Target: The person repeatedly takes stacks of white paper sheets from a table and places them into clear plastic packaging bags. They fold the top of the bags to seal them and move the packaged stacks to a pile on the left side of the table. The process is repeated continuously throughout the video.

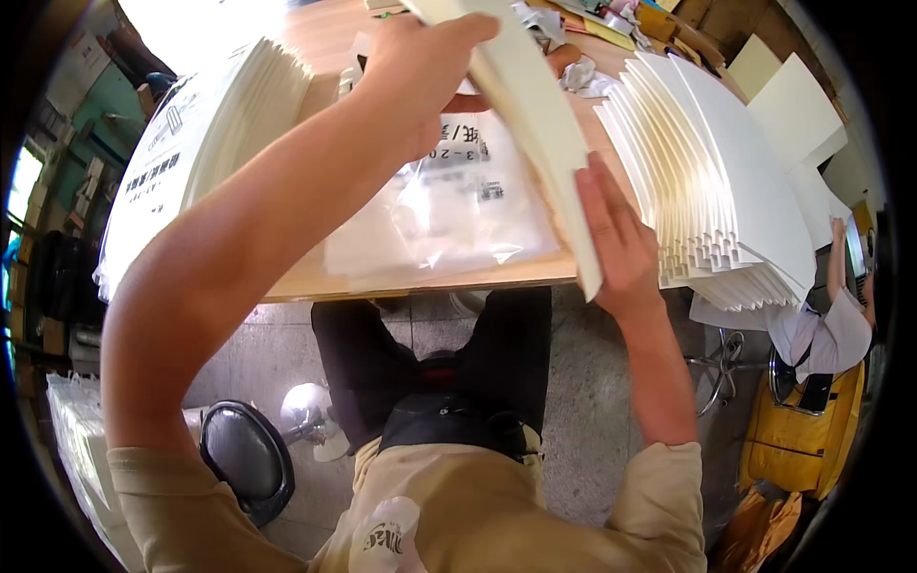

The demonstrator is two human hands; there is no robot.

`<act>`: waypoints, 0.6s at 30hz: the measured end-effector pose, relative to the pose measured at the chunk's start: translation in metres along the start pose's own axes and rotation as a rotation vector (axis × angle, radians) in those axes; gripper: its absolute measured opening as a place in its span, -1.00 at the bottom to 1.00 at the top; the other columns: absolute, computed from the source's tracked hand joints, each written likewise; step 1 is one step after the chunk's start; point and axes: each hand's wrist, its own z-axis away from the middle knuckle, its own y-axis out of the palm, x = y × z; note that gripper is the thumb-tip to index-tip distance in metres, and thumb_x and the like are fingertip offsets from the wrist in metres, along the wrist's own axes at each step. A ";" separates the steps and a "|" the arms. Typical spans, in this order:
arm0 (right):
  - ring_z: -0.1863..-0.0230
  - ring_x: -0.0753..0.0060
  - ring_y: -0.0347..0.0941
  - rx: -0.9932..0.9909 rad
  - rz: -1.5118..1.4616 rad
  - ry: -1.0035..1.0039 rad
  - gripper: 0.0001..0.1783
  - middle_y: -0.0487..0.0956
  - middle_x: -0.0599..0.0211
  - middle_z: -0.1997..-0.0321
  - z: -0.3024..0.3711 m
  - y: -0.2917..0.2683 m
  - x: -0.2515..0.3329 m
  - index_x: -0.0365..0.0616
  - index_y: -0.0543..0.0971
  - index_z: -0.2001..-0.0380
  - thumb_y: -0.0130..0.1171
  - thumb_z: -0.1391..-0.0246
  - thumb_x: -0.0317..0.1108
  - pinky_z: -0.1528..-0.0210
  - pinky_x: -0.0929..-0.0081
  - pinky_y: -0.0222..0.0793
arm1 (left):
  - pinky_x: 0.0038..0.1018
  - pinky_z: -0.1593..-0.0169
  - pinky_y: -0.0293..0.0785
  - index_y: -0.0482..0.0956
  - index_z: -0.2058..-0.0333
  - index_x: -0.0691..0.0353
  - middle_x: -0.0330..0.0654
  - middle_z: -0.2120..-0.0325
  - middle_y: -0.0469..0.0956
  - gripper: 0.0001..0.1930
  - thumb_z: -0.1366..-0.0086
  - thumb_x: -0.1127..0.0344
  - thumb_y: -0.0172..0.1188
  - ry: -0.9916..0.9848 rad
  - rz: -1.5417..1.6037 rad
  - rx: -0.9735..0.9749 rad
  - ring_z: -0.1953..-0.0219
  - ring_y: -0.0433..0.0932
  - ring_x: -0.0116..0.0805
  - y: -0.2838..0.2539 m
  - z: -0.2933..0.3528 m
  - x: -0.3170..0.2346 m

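A thick cream-white stack of paper sheets (530, 105) stands tilted, nearly edge-on, above the table. My left hand (420, 72) is closed round its upper part, with the thumb on the near side. My right hand (616, 234) lies flat along the stack's lower right side, its fingers stretched out and pressed to the sheets; its thumb is hidden. Under the stack, a clear plastic bag (430, 215) with dark print lies flat at the table's front edge.
Printed plastic bags (158, 172) and a fanned pile of sheets (258, 95) lie at the left. Fanned white sheets (693, 181) overhang the table's right front edge. Crumpled scraps (583, 76) lie behind. A black stool (246, 454) stands low left; another person (826, 329) sits at far right.
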 end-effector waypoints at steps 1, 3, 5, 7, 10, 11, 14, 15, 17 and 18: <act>-0.05 -0.09 0.58 -0.040 -0.018 0.015 -0.57 0.51 -0.24 -0.14 0.001 -0.003 -0.003 -0.41 0.42 -0.20 0.00 -0.32 -0.45 0.07 0.25 0.57 | -0.27 -0.07 0.57 0.42 -0.11 0.38 -0.02 0.06 0.54 -0.39 -0.24 0.06 0.32 0.007 0.014 0.007 -0.03 0.55 -0.15 0.009 0.006 -0.008; -0.04 -0.04 0.59 -0.138 -0.078 0.168 -0.59 0.53 -0.21 -0.12 0.009 0.008 -0.001 -0.40 0.44 -0.18 0.02 -0.31 -0.49 0.10 0.30 0.56 | -0.23 -0.09 0.54 0.41 -0.09 0.40 -0.07 0.07 0.49 -0.40 -0.26 0.05 0.30 0.028 0.023 0.104 -0.04 0.50 -0.18 0.006 0.021 -0.028; -0.01 0.05 0.61 -0.145 -0.189 0.402 -0.61 0.55 -0.14 -0.13 0.029 0.009 -0.003 -0.40 0.46 -0.16 0.06 -0.29 -0.51 0.08 0.34 0.54 | -0.20 -0.13 0.50 0.35 -0.13 0.41 -0.05 -0.01 0.39 -0.34 -0.28 0.00 0.29 0.054 0.048 0.178 -0.10 0.41 -0.18 0.003 0.042 -0.041; -0.05 0.26 0.54 -0.365 -0.568 0.776 -0.62 0.57 0.15 -0.10 0.053 0.012 -0.009 -0.35 0.48 -0.11 0.16 -0.24 -0.50 -0.11 0.40 0.43 | -0.22 -0.13 0.49 0.34 -0.15 0.41 -0.03 -0.03 0.37 -0.33 -0.29 -0.03 0.28 0.134 0.035 0.201 -0.11 0.37 -0.19 0.006 0.054 -0.044; -0.18 0.29 0.43 -0.765 -1.106 1.121 -0.45 0.45 0.20 -0.22 0.071 0.009 0.004 -0.28 0.31 -0.26 0.14 -0.22 -0.52 -0.20 0.30 0.40 | -0.39 0.07 0.63 0.54 0.02 0.32 -0.09 0.16 0.62 -0.54 -0.27 0.08 0.32 0.393 -0.283 0.158 0.11 0.62 -0.33 -0.012 0.037 0.019; -0.16 0.25 0.45 -0.778 -1.158 1.113 -0.48 0.47 0.18 -0.20 0.081 0.006 0.009 -0.29 0.30 -0.27 0.07 -0.26 -0.48 -0.18 0.27 0.41 | -0.37 0.07 0.61 0.60 0.07 0.22 -0.17 0.19 0.65 -0.66 -0.27 0.15 0.32 0.434 -0.519 0.222 0.13 0.63 -0.40 -0.024 0.052 0.036; -0.15 0.20 0.45 -0.732 -1.303 1.110 -0.48 0.47 0.14 -0.19 0.119 -0.013 0.029 -0.29 0.25 -0.30 -0.03 -0.34 -0.34 -0.16 0.24 0.42 | -0.25 0.04 0.51 0.62 0.22 0.16 -0.15 0.27 0.62 -0.73 -0.14 0.22 0.40 0.762 -1.066 0.423 0.17 0.60 -0.16 -0.063 0.081 0.112; -0.16 0.19 0.45 -0.718 -1.370 1.087 -0.48 0.47 0.13 -0.20 0.134 -0.018 0.032 -0.29 0.24 -0.30 -0.06 -0.36 -0.31 -0.15 0.23 0.43 | -0.24 -0.01 0.46 0.61 0.18 0.17 -0.20 0.19 0.60 -0.69 -0.11 0.21 0.40 0.742 -1.122 0.424 0.09 0.55 -0.22 -0.071 0.089 0.136; -0.16 0.17 0.45 -0.687 -1.475 1.050 -0.47 0.46 0.12 -0.20 0.151 -0.031 0.040 -0.29 0.23 -0.31 -0.10 -0.38 -0.25 -0.14 0.22 0.43 | -0.26 -0.02 0.44 0.60 0.14 0.17 -0.23 0.12 0.56 -0.65 -0.12 0.19 0.38 0.781 -1.210 0.378 0.04 0.52 -0.23 -0.073 0.093 0.169; -0.16 0.16 0.45 -0.671 -1.524 1.042 -0.46 0.46 0.12 -0.20 0.153 -0.039 0.046 -0.29 0.23 -0.31 -0.12 -0.39 -0.22 -0.14 0.22 0.44 | -0.27 -0.02 0.44 0.59 0.13 0.17 -0.23 0.11 0.56 -0.65 -0.13 0.18 0.37 0.796 -1.252 0.383 0.04 0.51 -0.23 -0.072 0.091 0.175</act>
